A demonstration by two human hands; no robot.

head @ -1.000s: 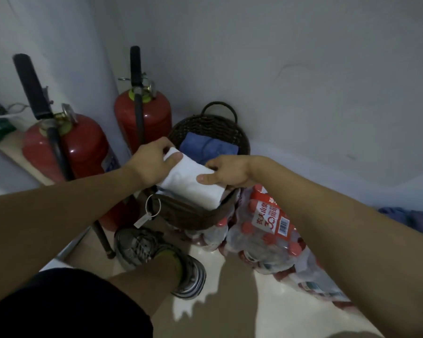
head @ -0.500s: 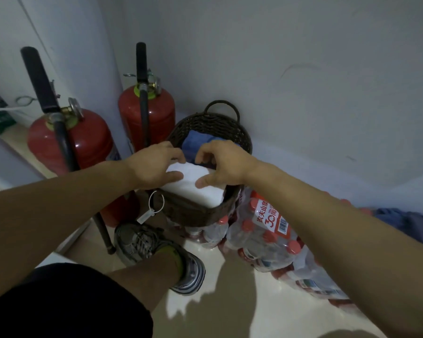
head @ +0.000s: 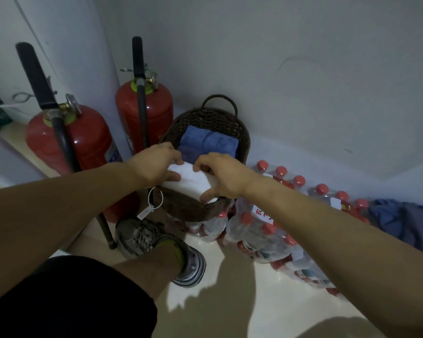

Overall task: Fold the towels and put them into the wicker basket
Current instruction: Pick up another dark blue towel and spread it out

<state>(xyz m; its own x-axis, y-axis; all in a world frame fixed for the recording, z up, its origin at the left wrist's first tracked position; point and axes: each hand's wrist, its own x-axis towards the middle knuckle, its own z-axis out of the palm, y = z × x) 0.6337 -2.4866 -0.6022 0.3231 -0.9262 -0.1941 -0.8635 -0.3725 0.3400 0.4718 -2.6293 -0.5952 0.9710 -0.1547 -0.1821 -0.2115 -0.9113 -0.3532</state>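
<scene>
A dark wicker basket with a loop handle stands against the wall on top of packs of bottles. A folded blue towel lies in its far half. A folded white towel sits in the near half. My left hand grips the white towel's left edge, fingers curled over it and thumb below. My right hand grips its right side, fingers over the top edge and thumb at the near corner. Both hands are inside the basket's rim.
Two red fire extinguishers stand left of the basket. Shrink-wrapped packs of red-capped bottles lie under and right of it. A blue cloth heap lies at the far right. My shoe stands before the basket; a tag hangs from it.
Both hands have lowered the white towel from above the near rim down into the basket, next to the blue towel, and still hold it.
</scene>
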